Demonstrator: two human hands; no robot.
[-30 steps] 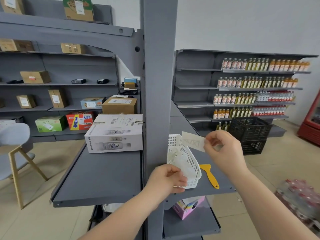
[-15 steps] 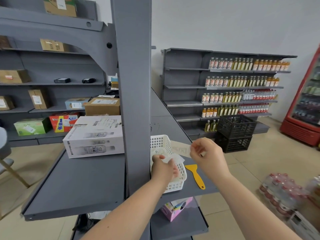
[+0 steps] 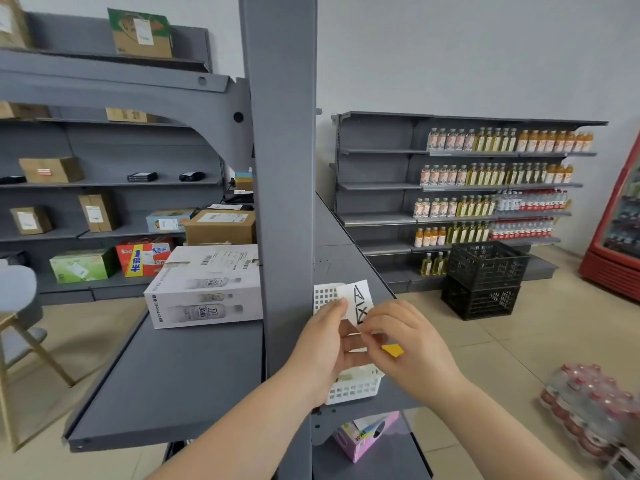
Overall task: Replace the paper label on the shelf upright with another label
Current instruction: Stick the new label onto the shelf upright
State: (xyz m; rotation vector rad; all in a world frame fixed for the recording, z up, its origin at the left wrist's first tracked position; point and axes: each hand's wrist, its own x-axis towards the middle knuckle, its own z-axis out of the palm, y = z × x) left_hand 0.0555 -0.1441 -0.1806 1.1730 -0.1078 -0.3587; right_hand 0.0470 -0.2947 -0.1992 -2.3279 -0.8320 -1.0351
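Both your left hand [image 3: 325,336] and right hand [image 3: 403,341] now pinch the paper label [image 3: 358,303] — the left has joined, so you're likely peeling its backing.

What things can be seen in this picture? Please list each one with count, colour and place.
label: one, white with black marks, held in both hands
upright: one, grey, centre
basket: one, white, on shelf right of upright
scraper: one, yellow, partly hidden behind right hand
white box: one, on left shelf
crates: two, black, stacked on floor
bottles: many, on far shelves
fridge: one, red, far right
hands: left, right, both pinching the label
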